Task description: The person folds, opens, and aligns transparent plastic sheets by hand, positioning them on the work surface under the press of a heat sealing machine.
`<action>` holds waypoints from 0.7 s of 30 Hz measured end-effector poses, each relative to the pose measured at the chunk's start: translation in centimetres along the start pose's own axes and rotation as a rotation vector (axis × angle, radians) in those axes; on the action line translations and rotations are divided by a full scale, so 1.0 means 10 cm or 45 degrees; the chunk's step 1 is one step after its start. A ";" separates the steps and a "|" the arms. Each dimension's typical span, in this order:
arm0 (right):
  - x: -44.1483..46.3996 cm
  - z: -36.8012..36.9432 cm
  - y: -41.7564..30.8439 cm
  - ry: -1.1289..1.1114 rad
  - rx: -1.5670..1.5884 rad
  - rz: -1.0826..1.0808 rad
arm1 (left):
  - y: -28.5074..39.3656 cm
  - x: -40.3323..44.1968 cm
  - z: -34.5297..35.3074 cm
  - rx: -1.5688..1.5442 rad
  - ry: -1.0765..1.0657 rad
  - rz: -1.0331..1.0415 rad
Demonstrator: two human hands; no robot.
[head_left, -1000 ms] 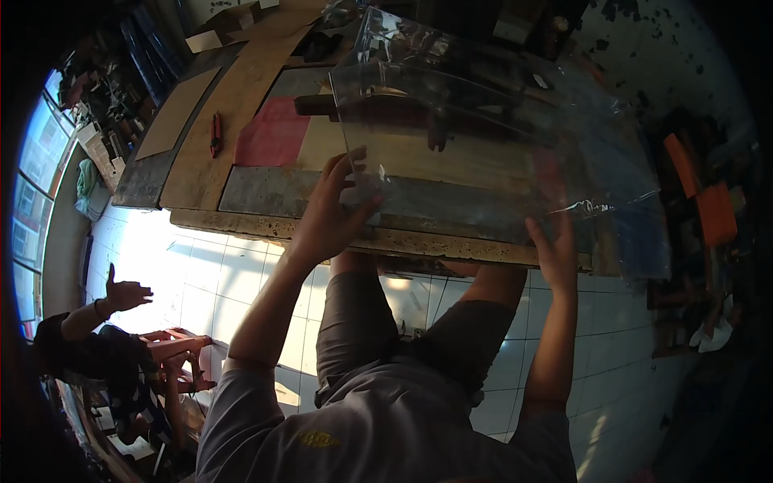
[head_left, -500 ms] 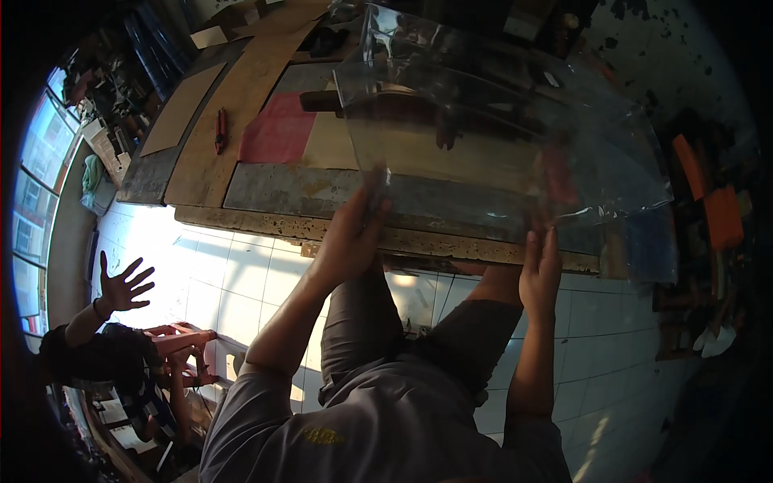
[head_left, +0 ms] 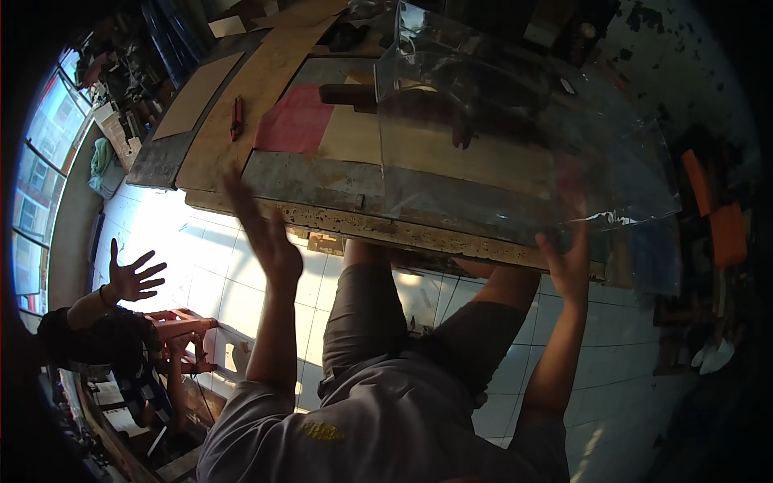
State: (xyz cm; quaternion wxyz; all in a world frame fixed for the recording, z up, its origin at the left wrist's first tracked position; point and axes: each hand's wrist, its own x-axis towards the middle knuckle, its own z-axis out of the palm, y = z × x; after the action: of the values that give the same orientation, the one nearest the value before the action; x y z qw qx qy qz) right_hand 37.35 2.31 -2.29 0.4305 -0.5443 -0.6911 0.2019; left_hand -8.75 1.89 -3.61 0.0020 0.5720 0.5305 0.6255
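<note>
A large clear plastic sheet (head_left: 507, 137) spreads over the right part of the workbench, with creases and shiny reflections. My left hand (head_left: 270, 241) is raised off the sheet at the bench's front edge, fingers apart and empty, its fingertips blurred. At the sheet's lower right edge is my right hand (head_left: 570, 256), thumb and fingers spread; whether it touches the plastic is unclear. Through the sheet show a pale yellow panel (head_left: 354, 135) and a dark wooden bar (head_left: 346, 95). A red cloth-like piece (head_left: 294, 119) lies left of the sheet.
A red cutter (head_left: 237, 118) lies on the brown board (head_left: 217, 153) at the left of the workbench (head_left: 322, 216). Another person's open hand (head_left: 133, 278) is raised at the lower left, beside a reddish stand (head_left: 183, 328). Orange pieces (head_left: 727, 235) are at the right.
My left hand has let go of the sheet's left edge and moved left. My right hand's fingers have spread again. The view has shifted slightly, and the other person's fingers have spread.
</note>
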 end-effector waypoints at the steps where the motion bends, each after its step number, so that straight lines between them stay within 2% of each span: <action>1: 0.05 0.01 0.03 -0.003 0.079 -0.051 | -0.14 -0.02 -0.20 0.240 0.243 0.034; 3: 0.16 0.03 0.07 -0.006 0.237 -0.155 | -0.49 -0.08 -0.70 0.765 0.697 -0.029; 5: 0.21 0.04 0.14 -0.012 0.295 -0.099 | -0.79 -0.12 -1.32 1.434 0.876 0.303; 6: 0.23 0.06 0.16 -0.014 0.323 -0.072 | -0.78 -0.11 -1.54 1.631 0.935 0.224; 8: 0.25 0.12 0.19 -0.054 0.395 -0.028 | -1.02 -0.14 -2.11 1.850 1.015 0.038; 10: 0.24 0.15 0.18 -0.086 0.437 0.001 | -1.59 -0.23 -2.71 1.892 1.066 -0.175; 12: 0.24 0.16 0.14 -0.106 0.454 0.002 | -1.37 -0.12 -2.73 2.009 0.721 -0.389; 14: 0.25 0.15 0.15 -0.117 0.480 0.021 | -2.01 -0.21 -2.96 2.230 0.916 0.305; 16: 0.23 0.13 0.16 -0.116 0.486 0.039 | -1.97 -0.25 -2.78 1.949 0.838 0.055; 19: 0.22 0.14 0.17 -0.100 0.484 0.038 | -1.94 -0.29 -2.62 1.579 0.669 -0.489; 21: 0.22 0.16 0.16 -0.080 0.491 0.037 | -1.86 -0.32 -2.53 1.385 0.524 -0.670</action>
State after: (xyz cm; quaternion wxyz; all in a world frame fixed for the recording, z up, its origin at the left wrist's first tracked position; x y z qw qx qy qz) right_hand 36.93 5.16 -3.51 0.5018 -0.4553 -0.6448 0.3537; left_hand -37.07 -8.70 -12.79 -0.2370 0.2100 0.8846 0.3423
